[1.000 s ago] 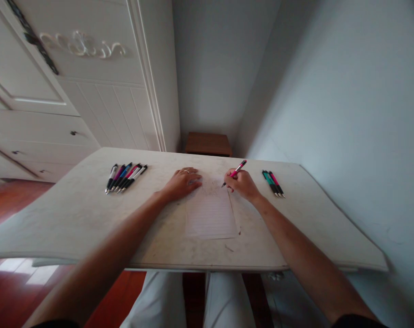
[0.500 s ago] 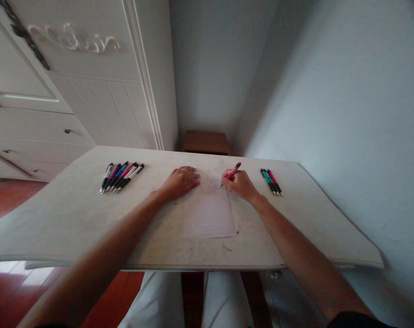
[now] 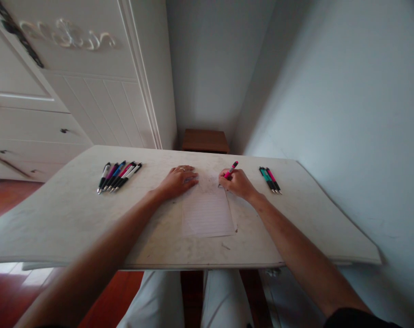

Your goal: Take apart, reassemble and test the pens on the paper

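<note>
The left hand (image 3: 177, 181) lies palm-down, fingers loosely spread, at the upper left of the paper (image 3: 209, 215), just below mid-frame — likely to steady it. The right hand (image 3: 239, 183) pinches a pink pen (image 3: 231, 170) low — presumably for fine control.

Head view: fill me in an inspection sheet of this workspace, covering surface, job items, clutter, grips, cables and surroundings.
Surface: pale table, blotchy with stains.
Job items: lined sheet lying near the middle; pink pen in hand.
Clutter: pen cluster on the left; three pens, teal and pink, on the right; small dark marks or scraps near the front edge, unclear which.
Grips: left hand palm down at the sheet's upper left; right hand closed on the pink pen, nib contact unclear.
Cables: nothing seen.
Surroundings: white cabinet left, grey wall right, brown furniture beyond, reddish floor.
</note>
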A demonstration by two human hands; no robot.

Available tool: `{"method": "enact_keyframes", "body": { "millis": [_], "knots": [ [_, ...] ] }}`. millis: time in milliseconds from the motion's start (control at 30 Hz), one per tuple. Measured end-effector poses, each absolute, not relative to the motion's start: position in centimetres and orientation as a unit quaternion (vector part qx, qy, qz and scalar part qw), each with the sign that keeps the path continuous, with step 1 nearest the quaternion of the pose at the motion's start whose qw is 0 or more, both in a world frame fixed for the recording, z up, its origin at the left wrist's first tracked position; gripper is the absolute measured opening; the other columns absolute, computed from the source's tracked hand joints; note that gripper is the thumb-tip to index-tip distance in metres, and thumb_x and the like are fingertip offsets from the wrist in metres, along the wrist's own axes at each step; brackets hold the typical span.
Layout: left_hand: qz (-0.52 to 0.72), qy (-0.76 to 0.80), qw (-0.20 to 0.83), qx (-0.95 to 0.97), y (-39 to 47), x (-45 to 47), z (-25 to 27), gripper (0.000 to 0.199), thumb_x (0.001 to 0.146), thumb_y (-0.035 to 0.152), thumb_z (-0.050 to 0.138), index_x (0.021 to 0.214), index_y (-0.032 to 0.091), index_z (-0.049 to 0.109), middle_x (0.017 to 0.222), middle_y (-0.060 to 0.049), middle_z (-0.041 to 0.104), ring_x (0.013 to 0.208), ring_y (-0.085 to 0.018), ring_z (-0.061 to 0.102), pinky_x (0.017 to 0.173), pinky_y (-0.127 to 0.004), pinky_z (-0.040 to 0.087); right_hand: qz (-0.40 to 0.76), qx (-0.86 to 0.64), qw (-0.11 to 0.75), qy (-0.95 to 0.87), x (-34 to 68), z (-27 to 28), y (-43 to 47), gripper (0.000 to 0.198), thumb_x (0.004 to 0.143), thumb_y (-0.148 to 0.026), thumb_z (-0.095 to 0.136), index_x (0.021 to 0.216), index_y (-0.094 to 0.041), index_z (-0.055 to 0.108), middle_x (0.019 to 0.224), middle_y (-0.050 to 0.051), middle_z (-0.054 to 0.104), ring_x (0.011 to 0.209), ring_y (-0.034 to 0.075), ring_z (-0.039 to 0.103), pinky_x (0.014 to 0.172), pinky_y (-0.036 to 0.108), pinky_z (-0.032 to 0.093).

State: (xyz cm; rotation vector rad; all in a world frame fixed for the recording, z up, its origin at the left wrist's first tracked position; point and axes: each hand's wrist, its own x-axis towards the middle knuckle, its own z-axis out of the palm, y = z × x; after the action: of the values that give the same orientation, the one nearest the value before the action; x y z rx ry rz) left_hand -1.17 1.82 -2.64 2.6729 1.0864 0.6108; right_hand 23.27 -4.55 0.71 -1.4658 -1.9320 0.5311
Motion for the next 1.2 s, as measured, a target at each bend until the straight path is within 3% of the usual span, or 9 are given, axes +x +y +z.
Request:
{"method": "enact_keyframes", "body": {
  "millis": [567,900,1200],
  "knots": [
    [0.199,0.364,0.080,0.906,1.76,-1.08,-2.65,0.043,0.093,0.048,0.044,0.116,0.021,0.068,0.130,-0.011,0.059,0.125,-0.026,0.050,0.106,-0.044,0.038,0.143,-0.568,0.323,-0.743,23.70,0.25,-4.10,0.017,0.075,-0.021,0.051,0.064,-0.016,0.064,0.057,0.000,0.059,0.055,0.012,0.052,0.058,0.024,0.035],
    [0.193,0.368,0.076,0.906,1.62,-1.03,-2.47,0.043,0.093,0.048,0.045,0.117,0.021,0.067,0.132,-0.011,0.058,0.126,-0.025,0.049,0.107,-0.043,0.037,0.188,-0.568,0.294,-0.745,23.55,1.12,-4.57,0.017,0.071,-0.020,0.050,0.056,-0.016,0.057,0.052,-0.001,0.053,0.054,0.012,0.051,0.056,0.024,0.034],
    [0.198,0.368,0.085,0.905,1.75,-1.06,-2.56,0.044,0.092,0.050,0.045,0.117,0.022,0.067,0.131,-0.010,0.059,0.126,-0.026,0.050,0.107,-0.045,0.038,0.187,-0.549,0.317,-0.751,23.40,0.70,-4.50,0.017,0.075,-0.022,0.050,0.067,-0.016,0.064,0.060,0.001,0.061,0.057,0.013,0.053,0.060,0.024,0.037]
  ]
}}
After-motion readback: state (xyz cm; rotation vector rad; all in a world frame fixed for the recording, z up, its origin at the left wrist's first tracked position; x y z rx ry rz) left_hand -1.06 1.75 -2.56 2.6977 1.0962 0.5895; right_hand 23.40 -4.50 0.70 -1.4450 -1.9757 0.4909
